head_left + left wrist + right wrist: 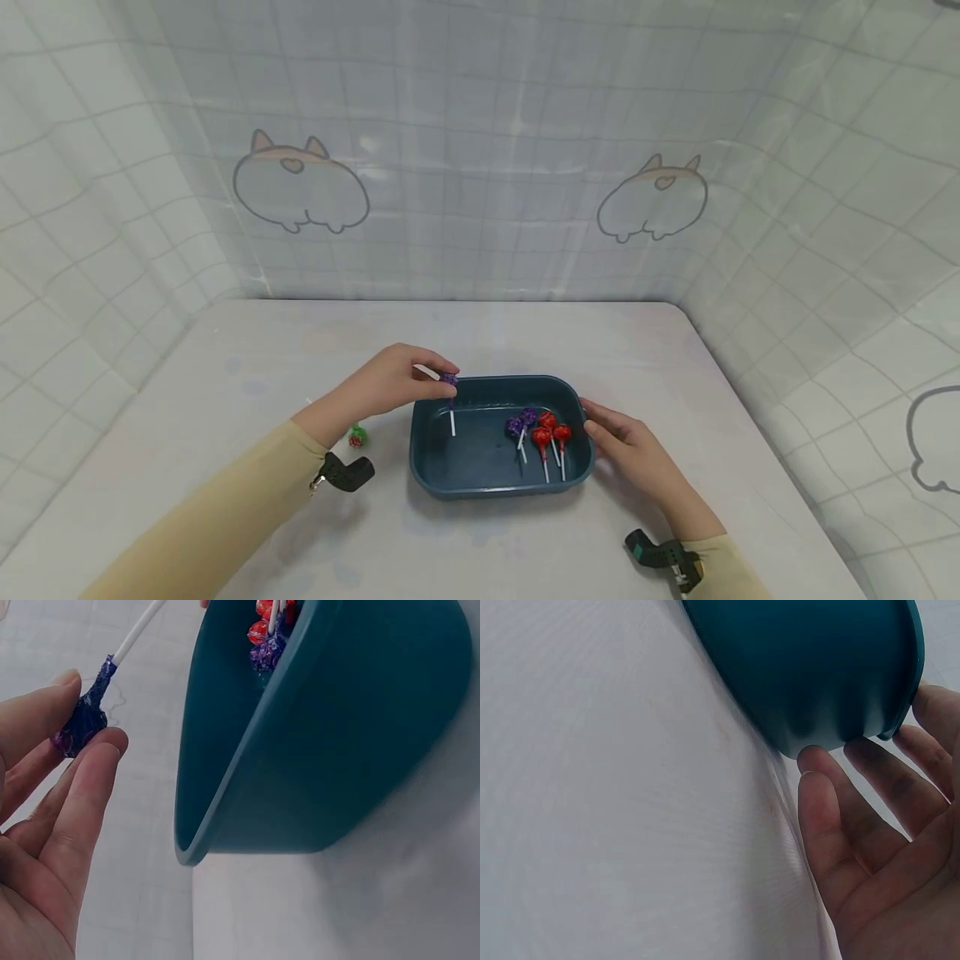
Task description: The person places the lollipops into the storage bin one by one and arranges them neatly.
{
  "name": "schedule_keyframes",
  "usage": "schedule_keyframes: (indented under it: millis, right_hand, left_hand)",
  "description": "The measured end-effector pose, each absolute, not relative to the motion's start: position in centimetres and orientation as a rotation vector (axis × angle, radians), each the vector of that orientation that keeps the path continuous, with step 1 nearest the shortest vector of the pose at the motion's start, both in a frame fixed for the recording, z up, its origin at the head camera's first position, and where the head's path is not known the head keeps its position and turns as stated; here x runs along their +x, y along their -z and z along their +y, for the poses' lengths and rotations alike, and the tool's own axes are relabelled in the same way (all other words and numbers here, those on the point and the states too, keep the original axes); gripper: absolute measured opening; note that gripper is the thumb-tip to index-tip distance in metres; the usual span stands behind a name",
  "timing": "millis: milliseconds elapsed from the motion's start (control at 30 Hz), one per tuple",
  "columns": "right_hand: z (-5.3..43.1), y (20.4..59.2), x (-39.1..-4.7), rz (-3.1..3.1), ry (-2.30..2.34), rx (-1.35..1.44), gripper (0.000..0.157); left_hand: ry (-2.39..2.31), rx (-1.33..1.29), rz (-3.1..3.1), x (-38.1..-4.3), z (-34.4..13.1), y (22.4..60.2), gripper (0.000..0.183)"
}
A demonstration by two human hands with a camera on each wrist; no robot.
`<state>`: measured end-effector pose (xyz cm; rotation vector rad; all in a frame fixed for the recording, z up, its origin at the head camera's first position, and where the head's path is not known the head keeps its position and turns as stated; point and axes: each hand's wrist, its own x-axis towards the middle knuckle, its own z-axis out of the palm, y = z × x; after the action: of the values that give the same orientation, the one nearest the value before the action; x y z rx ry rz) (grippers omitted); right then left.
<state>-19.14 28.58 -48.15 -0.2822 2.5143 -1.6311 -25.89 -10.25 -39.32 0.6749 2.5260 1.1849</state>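
1. Head view: near the centre of the frame, the left hand (393, 382) pinches the wrapped head of a purple lollipop (448, 379), whose white stick points down over the upper left part of a dark teal container (468, 467)
2. The container sits on the white table (495, 550), below the middle of the frame; the right hand (633, 446) is at its right end, thumb by the rim
3. Inside, toward the right end, two more purple lollipops (513, 427) and three red lollipops (542, 437) lie close together, sticks toward the bottom of the frame
4. A green-and-red wrapped sweet (357, 435) lies on the table left of the container, near the left forearm
5. In the left wrist view, the pinched lollipop is at the upper left, its head apart from the container's rim
6. In the right wrist view, spread fingers touch the container's outer wall at the upper right
7. A white gridded curtain (480, 208) fills the upper head view, animal drawings (300, 187) on it
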Motion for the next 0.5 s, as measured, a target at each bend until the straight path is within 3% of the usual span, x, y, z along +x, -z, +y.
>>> schedule_keyframes:
  millis: [500]
  right_hand:
    - [28.3,47.6,-18.9,2.52,1.625,-0.294,0.048]
  left_hand:
    - [-1.085,0.805,2.504,-27.1,-8.1,40.1,0.037]
